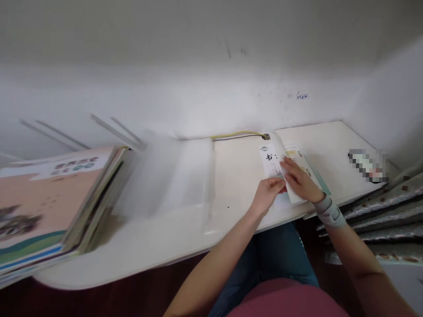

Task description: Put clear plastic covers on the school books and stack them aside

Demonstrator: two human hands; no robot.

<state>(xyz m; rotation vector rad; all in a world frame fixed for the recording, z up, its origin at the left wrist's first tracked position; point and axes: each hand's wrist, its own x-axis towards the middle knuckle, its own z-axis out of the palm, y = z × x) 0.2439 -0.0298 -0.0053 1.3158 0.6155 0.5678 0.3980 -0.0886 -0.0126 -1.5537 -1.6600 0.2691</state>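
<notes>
over booklet [269, 165]: right hand [300, 180] outstretched, left hand [269, 191] curled

Near the desk's [231, 189] front edge, your right hand [300, 180] lies over a white flap [294, 193] across a booklet [268, 158]; your left hand [269, 190] bunches its fingertips beside it. Stacked books [49, 189] fill the left end; a yellow cable [238, 133] follows the back edge.

Back wall [205, 101]: white, smudged, blue scribble [302, 96] toward right; lower part brighter, upper part greyer. Right side wall [393, 97]: pale, plain. Desk [238, 180]: white, against back wall, front left corner rounded; yellow cable [238, 133] along rear edge. Floor [158, 284]: dark, reddish.
</notes>
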